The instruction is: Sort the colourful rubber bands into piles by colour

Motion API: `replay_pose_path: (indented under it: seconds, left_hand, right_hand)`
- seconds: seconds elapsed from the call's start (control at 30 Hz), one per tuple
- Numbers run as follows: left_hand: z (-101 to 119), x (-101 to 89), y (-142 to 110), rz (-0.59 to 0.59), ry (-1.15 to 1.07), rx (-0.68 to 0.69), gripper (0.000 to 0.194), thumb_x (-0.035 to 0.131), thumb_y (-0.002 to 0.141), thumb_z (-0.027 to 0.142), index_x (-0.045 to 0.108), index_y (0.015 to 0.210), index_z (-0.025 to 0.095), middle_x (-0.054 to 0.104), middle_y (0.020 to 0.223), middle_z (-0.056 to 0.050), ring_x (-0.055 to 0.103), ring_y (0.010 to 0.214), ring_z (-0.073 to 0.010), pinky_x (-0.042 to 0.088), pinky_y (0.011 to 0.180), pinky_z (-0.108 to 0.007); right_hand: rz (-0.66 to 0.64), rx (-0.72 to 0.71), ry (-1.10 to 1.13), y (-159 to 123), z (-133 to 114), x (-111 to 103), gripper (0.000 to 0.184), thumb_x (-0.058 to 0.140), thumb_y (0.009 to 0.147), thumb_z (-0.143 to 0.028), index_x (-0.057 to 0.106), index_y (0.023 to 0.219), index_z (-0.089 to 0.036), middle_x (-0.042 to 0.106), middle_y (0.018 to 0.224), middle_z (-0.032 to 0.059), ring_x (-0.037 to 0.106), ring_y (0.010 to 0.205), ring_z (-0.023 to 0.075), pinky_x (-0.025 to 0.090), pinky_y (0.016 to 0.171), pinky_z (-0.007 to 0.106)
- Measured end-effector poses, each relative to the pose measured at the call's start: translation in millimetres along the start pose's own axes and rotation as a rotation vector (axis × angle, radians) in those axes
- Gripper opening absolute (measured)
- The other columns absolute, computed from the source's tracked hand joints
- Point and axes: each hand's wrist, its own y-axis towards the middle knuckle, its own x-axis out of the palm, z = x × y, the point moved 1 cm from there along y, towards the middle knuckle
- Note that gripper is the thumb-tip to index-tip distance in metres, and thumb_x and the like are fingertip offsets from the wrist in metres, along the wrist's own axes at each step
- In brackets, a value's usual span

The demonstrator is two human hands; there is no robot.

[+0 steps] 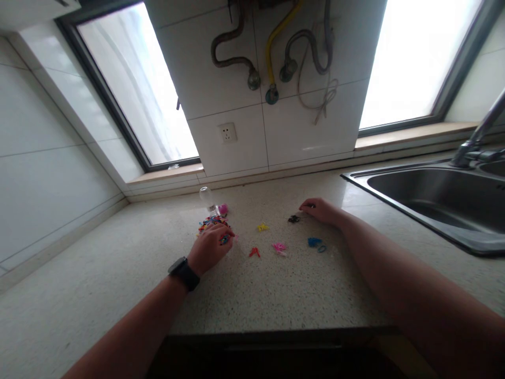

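My left hand [211, 246], with a black watch [184, 273] on its wrist, lies bent over the near side of a mixed-colour pile of small elastic bands [209, 221]. Its fingers curl round some coloured bands [224, 239] that show beside the thumb. My right hand [321, 209] is closed in a pinch just right of a small black heap of bands [294, 218]; what its fingertips hold is too small to make out. Between and near the hands lie small groups of yellow [262, 227], red [254, 252], pink [279, 247] and blue bands [314, 242].
Behind the pile lies a clear bottle [205, 197] with a pink cap-like piece [223, 209] beside it. A steel sink [418, 195] with a tap [469, 150] is set into the speckled countertop [256, 300] at right. Pipes and a socket [228, 132] are on the tiled back wall.
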Motion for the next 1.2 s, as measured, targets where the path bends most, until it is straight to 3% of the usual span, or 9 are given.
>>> replay_pose_path:
  seconds: [0.33,0.6,0.83,1.2]
  left_hand:
    - [12,4.3,-3,-0.153,0.118,0.061,0.027,0.050,0.094,0.031,0.074,0.105,0.026,0.071,0.100,-0.006,0.060,0.101,-0.0224,0.047,0.094,-0.039]
    - [25,8.5,-5,-0.126,0.151,0.031,0.028,0.050,0.093,0.029,0.069,0.110,0.017,0.068,0.109,-0.010,0.059,0.106,-0.0239,0.046,0.098,-0.041]
    - [50,9.9,-8,-0.134,0.109,0.016,0.030,0.048,0.095,0.031,0.067,0.115,0.018,0.068,0.108,-0.008,0.059,0.104,-0.0226,0.047,0.098,-0.041]
    - [45,12.6,-8,-0.173,0.036,0.066,0.028,0.048,0.093,0.020,0.070,0.110,0.022,0.069,0.112,-0.005,0.059,0.105,-0.0210,0.046,0.098,-0.040]
  right_hand:
    - [-0.009,-0.013,0.020,1,3,2,0.025,0.057,0.086,-0.037,0.076,0.093,-0.022,0.076,0.094,0.0058,0.068,0.088,0.0234,0.050,0.083,0.034]
    - [0.005,0.000,-0.013,0,-2,1,0.025,0.058,0.086,-0.038,0.076,0.093,-0.023,0.076,0.091,0.0058,0.067,0.083,0.0230,0.050,0.078,0.033]
    - [-0.024,0.006,-0.027,-2,-6,-2,0.026,0.057,0.087,-0.037,0.076,0.095,-0.020,0.076,0.094,0.0067,0.067,0.086,0.0219,0.050,0.079,0.031]
    - [-0.028,0.014,-0.052,-3,-9,-2,0.026,0.057,0.088,-0.037,0.076,0.097,-0.021,0.075,0.094,0.0065,0.067,0.084,0.0218,0.049,0.078,0.031]
